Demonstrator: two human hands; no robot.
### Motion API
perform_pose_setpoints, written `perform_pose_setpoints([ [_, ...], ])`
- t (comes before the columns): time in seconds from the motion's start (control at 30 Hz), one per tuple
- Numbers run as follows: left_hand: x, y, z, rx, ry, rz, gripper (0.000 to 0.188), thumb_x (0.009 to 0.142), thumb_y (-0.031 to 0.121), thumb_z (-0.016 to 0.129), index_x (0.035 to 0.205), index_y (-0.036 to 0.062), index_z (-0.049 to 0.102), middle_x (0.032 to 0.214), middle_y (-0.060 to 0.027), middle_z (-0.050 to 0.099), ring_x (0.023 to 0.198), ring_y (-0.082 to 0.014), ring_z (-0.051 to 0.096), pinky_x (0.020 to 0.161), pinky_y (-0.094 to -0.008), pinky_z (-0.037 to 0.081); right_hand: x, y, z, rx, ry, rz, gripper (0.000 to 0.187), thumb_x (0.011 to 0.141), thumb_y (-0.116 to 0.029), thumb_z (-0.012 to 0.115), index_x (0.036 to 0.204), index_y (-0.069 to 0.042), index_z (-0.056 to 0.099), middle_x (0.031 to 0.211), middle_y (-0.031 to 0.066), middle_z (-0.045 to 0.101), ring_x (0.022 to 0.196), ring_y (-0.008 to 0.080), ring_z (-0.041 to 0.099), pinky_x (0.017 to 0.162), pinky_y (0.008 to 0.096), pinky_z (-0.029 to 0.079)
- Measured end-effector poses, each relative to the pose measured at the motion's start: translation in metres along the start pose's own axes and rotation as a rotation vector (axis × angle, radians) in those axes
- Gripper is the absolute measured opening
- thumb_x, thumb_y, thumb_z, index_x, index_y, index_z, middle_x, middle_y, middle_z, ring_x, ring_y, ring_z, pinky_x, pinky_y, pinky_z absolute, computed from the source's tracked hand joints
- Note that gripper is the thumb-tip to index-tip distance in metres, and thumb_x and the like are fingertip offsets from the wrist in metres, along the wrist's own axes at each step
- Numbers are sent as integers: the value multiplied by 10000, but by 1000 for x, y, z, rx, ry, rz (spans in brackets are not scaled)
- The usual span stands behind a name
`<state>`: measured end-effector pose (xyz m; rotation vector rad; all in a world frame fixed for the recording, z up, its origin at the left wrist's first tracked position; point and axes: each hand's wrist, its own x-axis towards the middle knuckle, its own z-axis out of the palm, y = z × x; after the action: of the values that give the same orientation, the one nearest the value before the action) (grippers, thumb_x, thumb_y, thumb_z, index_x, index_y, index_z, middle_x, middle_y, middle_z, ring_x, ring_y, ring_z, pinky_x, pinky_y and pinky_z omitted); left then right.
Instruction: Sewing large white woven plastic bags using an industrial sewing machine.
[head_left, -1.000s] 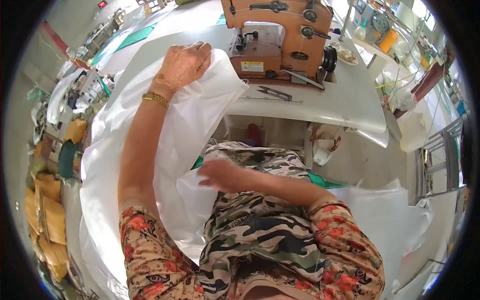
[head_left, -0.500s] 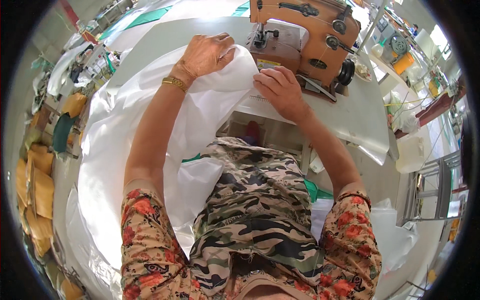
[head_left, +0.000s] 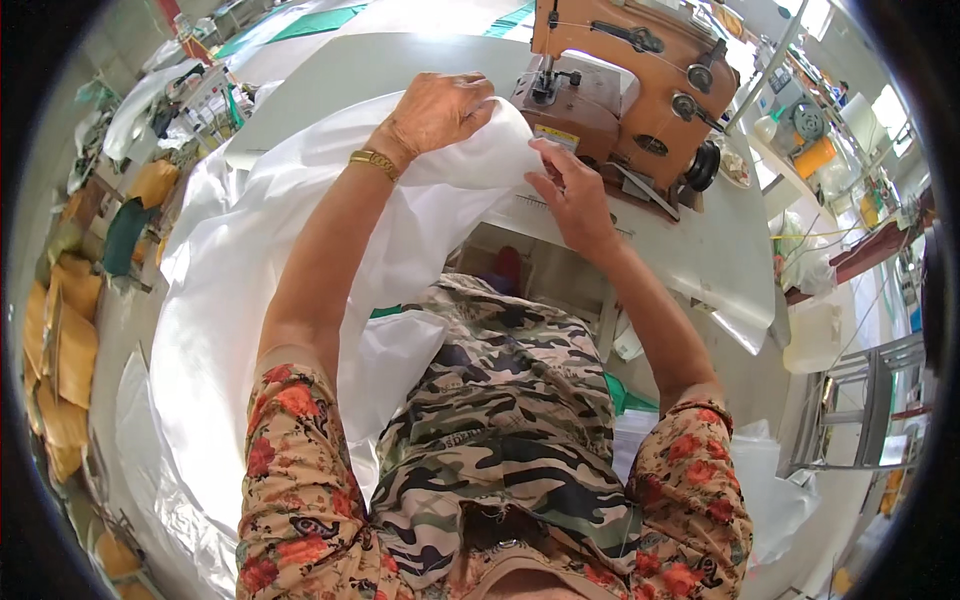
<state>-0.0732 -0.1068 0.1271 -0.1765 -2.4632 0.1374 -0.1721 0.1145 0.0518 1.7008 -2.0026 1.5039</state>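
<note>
A large sheet of white fabric (head_left: 250, 260) drapes over the sewing table and down past my left knee. My left hand (head_left: 440, 108), with a gold bracelet at the wrist, grips the fabric's far edge just left of the needle of an orange-brown sewing machine (head_left: 630, 80). My right hand (head_left: 570, 195) pinches the near edge of the same fabric in front of the machine. Both hands hold the cloth folded together at the machine's foot.
The grey sewing table (head_left: 700, 260) stretches to the right of the machine. Yellow bags (head_left: 60, 340) pile up on the floor at far left. A metal rack (head_left: 860, 400) stands on the right, and more white material (head_left: 780, 490) lies at lower right.
My right hand rose from my lap to the table and took hold of the fabric edge beside the machine. My left hand stayed gripping the cloth near the needle.
</note>
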Motion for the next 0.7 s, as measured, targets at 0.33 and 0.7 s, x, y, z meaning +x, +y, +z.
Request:
perform_pose_setpoints([
  [0.33,-2,52,-25,146,164,-50,325,851,198,715,1134,48,657,1152,-117,657,1069,-306,614,920,-420,489,12,-1,10,102,139,155,270,947,-115,633,1210,-59,612,827,67,672,710,93,575,633,276,516],
  [0.7,-32,47,13,313,144,-353,559,935,513,576,1269,65,607,1311,-116,581,1272,-272,518,1145,-602,213,24,8,19,328,236,126,131,952,-82,600,1009,-2,686,855,46,668,701,92,609,616,257,553],
])
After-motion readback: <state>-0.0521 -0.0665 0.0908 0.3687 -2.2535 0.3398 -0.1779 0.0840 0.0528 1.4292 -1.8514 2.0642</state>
